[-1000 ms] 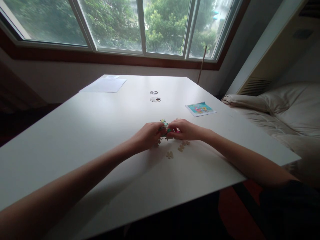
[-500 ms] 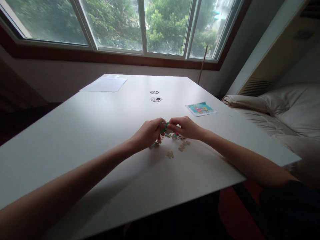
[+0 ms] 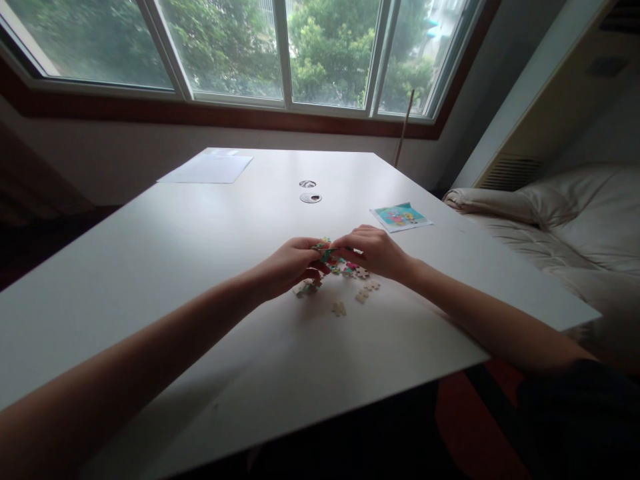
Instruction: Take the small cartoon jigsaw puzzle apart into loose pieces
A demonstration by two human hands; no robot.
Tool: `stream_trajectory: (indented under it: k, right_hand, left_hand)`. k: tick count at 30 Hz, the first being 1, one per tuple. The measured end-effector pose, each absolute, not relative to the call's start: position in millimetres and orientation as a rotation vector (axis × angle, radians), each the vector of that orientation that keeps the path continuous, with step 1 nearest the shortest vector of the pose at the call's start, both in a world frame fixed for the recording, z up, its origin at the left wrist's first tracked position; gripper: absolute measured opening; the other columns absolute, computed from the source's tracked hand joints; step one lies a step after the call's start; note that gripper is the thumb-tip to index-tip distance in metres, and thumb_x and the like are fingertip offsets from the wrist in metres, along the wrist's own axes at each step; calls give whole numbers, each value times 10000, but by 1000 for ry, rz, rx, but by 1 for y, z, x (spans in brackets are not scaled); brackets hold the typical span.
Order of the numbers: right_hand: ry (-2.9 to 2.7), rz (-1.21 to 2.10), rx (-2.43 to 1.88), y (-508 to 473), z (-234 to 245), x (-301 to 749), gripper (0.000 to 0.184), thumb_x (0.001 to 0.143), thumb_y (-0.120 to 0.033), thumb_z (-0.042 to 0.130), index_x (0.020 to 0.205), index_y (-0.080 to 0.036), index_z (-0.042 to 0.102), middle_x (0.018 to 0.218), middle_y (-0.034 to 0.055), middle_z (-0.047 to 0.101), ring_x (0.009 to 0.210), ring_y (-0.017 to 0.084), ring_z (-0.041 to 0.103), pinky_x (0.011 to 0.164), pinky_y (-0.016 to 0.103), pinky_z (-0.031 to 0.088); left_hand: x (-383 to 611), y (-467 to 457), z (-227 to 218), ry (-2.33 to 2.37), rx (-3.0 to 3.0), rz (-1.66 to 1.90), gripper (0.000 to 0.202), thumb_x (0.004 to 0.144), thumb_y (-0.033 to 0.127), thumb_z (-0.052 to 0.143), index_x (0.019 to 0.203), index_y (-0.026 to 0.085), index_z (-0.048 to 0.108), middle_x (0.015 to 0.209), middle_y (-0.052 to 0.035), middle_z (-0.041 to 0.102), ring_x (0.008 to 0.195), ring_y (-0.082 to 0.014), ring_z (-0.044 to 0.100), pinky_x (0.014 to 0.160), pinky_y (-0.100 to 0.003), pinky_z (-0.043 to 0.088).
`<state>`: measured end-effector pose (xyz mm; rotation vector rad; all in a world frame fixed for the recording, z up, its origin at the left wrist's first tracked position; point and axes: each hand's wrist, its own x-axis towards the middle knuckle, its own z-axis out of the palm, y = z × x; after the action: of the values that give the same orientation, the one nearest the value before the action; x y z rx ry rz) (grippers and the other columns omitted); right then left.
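My left hand (image 3: 295,264) is closed on a green puzzle piece (image 3: 325,253), held just above a loose pile. The fingertips of my right hand (image 3: 367,248) meet it from the other side and pinch the same piece or one touching it; the fingers partly hide this. Under and between the hands lie colourful puzzle pieces (image 3: 347,268), some face up. Closer to me, plain beige puzzle pieces (image 3: 339,309) rest face down on the table, and a few more sit below my left hand.
The white table (image 3: 200,233) stands before a window. A colourful picture card (image 3: 401,217) lies beyond my right hand. Farther back are two round discs (image 3: 311,198) and a white sheet of paper (image 3: 210,169). A beige sofa (image 3: 560,227) stands at the right.
My hands have shifted their grip at the green piece. The left hand's fingers have loosened and spread somewhat, and the right hand has lifted slightly.
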<state>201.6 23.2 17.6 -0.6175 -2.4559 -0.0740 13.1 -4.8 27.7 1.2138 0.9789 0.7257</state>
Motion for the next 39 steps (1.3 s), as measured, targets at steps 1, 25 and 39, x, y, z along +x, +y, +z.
stream_trajectory:
  k: [1,25,39]
  right_hand:
    - [-2462,-83,-609,23,18,202,238,881,-323,432,880,-164,609,723,44,638,676,125,569,711,265,409]
    - [-2428,133,-655,25,17,201,183,853,-282,492,922,-174,622,804,49,629,741,122,561,697,258,444]
    - [-2526,359,-710,33,18,204,190,840,-261,499,894,-162,653,886,69,643,825,139,573,771,275,441]
  left_hand:
    - [13,-5,28,973,1183,725,69,690,110,520,727,112,578,725,-49,583,590,-98,545,501,-202,403]
    - [10,1,21,1136,1265,858,228,625,157,653,843,104,608,556,23,518,463,-55,425,458,-197,319]
    - [2,6,15,1259,2191,780,223,750,329,540,842,169,666,762,-20,666,677,-143,560,632,-241,405]
